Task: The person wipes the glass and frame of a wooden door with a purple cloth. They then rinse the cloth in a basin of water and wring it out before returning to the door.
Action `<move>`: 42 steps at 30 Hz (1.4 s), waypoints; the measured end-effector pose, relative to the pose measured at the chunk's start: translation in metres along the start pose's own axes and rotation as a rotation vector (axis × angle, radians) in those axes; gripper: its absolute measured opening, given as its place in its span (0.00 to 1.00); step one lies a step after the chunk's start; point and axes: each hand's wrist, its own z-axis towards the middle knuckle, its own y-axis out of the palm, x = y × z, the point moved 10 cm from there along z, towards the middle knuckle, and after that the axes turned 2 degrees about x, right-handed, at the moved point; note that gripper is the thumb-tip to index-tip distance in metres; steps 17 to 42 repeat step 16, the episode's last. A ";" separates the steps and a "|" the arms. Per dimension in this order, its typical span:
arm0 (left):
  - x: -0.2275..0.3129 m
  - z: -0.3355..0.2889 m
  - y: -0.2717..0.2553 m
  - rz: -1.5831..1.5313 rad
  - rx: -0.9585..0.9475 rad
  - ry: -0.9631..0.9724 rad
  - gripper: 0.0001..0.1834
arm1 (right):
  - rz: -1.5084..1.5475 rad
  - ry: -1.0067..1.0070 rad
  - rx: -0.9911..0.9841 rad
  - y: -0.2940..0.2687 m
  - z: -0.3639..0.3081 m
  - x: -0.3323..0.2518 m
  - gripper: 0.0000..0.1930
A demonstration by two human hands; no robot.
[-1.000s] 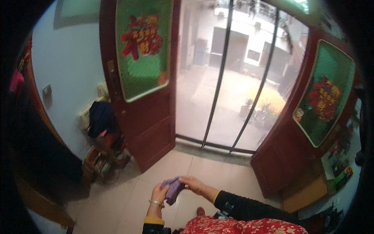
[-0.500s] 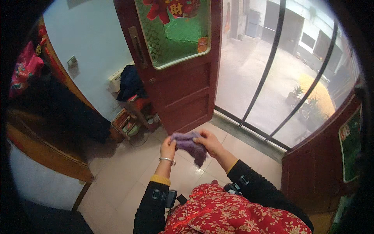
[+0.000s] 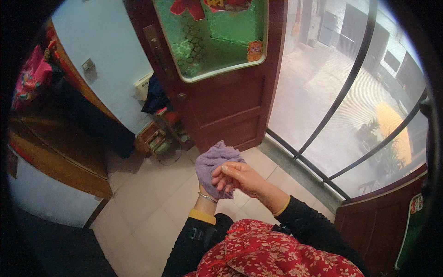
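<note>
Here the purple cloth (image 3: 213, 165) sits bunched in front of the person's chest, above the tiled floor (image 3: 152, 203). The right hand (image 3: 240, 177) presses curled fingers onto it; the left hand (image 3: 205, 187) is hidden underneath, its grip impossible to tell. A loose corner could likely slip free and drop.

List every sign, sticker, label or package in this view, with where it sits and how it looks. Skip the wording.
Red paper decoration: top of the green door pane, red cut-out shape, cut off by the picture edge.
Small orange sticker: lower right corner of the same pane, roughly rectangular.
Green panel with a red emblem: on the dark red door at far right, tall and narrow.
No packages or screens show.
</note>
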 end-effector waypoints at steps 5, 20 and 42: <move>-0.046 0.037 -0.037 -0.424 0.127 -0.177 0.31 | 0.203 0.259 0.191 -0.072 0.036 0.060 0.20; 0.044 0.174 0.003 1.174 -0.072 0.497 0.27 | -0.673 -0.183 0.495 -0.154 0.111 -0.069 0.14; 0.044 0.174 0.003 1.174 -0.072 0.497 0.27 | -0.673 -0.183 0.495 -0.154 0.111 -0.069 0.14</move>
